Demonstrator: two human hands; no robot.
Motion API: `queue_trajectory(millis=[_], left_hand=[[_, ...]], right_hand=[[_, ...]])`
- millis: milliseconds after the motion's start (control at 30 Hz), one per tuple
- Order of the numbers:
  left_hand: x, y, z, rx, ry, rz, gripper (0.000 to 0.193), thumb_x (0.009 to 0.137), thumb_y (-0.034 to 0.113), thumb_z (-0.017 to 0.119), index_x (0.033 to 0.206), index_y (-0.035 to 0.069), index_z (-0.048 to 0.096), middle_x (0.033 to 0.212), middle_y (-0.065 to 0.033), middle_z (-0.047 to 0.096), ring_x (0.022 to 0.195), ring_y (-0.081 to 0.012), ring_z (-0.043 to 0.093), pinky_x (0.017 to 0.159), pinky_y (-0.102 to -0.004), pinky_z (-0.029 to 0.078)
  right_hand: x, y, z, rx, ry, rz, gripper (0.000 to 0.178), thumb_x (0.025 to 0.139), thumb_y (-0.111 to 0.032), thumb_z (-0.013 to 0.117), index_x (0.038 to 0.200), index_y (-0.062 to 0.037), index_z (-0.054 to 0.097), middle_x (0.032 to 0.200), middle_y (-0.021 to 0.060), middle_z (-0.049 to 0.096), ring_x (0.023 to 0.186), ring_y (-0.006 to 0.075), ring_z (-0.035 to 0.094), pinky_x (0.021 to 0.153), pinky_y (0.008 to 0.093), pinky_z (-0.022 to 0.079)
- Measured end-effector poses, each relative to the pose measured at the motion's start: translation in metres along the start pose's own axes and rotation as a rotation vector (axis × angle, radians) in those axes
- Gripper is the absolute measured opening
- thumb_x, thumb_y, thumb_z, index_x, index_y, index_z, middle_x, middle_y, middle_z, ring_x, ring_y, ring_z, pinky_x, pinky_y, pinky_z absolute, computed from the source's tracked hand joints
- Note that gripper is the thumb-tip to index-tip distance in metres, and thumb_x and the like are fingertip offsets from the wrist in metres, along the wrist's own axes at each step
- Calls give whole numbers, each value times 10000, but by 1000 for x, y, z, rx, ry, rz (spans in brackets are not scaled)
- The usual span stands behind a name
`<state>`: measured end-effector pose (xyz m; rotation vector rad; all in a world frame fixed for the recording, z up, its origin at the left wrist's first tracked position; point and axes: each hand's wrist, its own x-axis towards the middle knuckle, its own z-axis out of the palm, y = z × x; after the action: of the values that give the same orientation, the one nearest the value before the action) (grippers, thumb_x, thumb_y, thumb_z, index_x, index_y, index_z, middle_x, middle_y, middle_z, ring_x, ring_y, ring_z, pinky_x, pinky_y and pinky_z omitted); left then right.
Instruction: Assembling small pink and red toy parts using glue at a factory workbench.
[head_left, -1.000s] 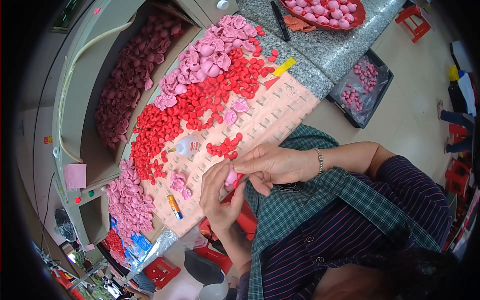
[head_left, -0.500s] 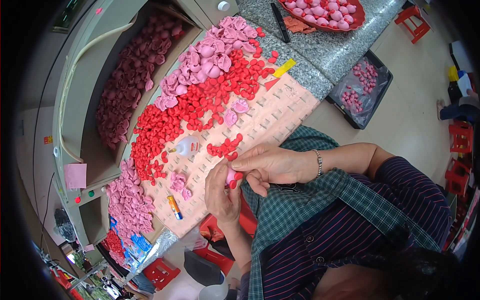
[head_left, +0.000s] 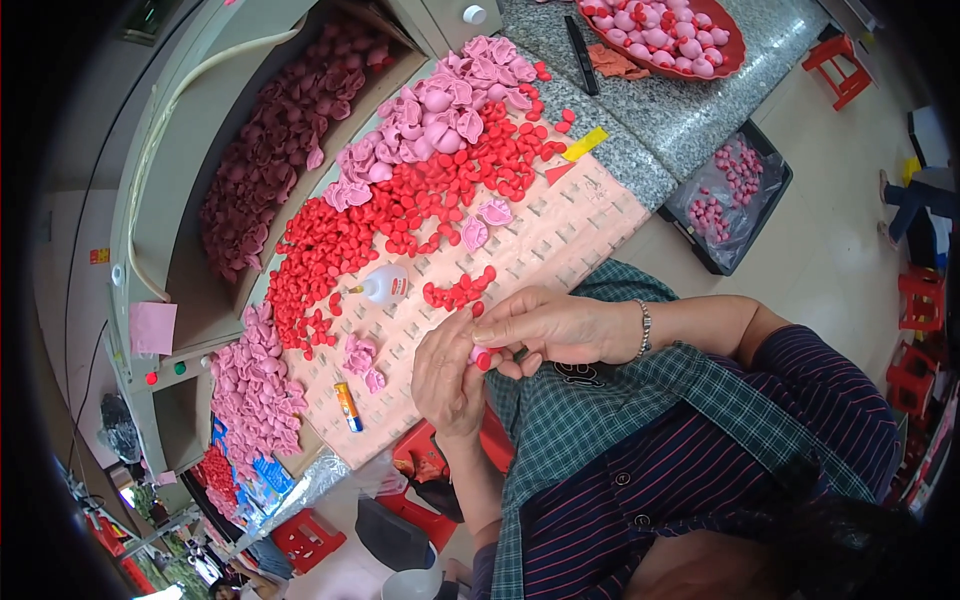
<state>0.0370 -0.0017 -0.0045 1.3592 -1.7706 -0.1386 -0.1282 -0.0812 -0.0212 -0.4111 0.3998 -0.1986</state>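
Note:
Between both hands, close to the table's near edge, is a small pink rounded piece with red bits (head_left: 482,358) on it. My left hand (head_left: 447,378) wraps its fingers around the piece from the left. From the other side my right hand (head_left: 555,327) pinches at it, thumb and forefinger together; the fingertips partly cover it. Just beyond the hands lies a small group of loose red pieces (head_left: 460,290). Further off, a squeeze bottle with a thin nozzle (head_left: 385,285) lies on its side. A few pink petal-like cups (head_left: 360,353) rest left of it.
A large heap of red pieces (head_left: 400,215) and pink cups (head_left: 440,110) lines the far side, before an open-fronted cabinet (head_left: 195,225). An orange-and-blue tube (head_left: 348,407) lies near the left edge. A red bowl (head_left: 735,60) of pink balls and a black crate (head_left: 775,165) are to the right.
The pink piece has turned in my fingers, with less of its pink showing. My left fingers have closed further over it. The whole view has shifted slightly.

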Motion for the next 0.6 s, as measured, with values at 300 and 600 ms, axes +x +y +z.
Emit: queue_trajectory(millis=[300, 600], left_hand=[[3, -4, -5, -112, -43, -2, 335, 807, 187, 760, 1045, -37, 684, 987, -180, 722, 947, -318, 697, 820, -381, 560], [-14, 16, 6, -831, 201, -506, 483, 831, -12, 722, 1257, -54, 498, 1346, -284, 521, 1209, -329, 580, 1012, -436, 482]], right_hand=[[4, -3, -16, -25, -130, 30, 323, 972, -328, 628, 1018, -11, 672, 827, 47, 629, 622, 97, 531, 486, 205, 320], [-2, -2, -1, -33, -133, -148, 315, 982, -175, 615, 1237, 10, 623, 999, 65, 666, 740, 117, 614, 665, 230, 483]])
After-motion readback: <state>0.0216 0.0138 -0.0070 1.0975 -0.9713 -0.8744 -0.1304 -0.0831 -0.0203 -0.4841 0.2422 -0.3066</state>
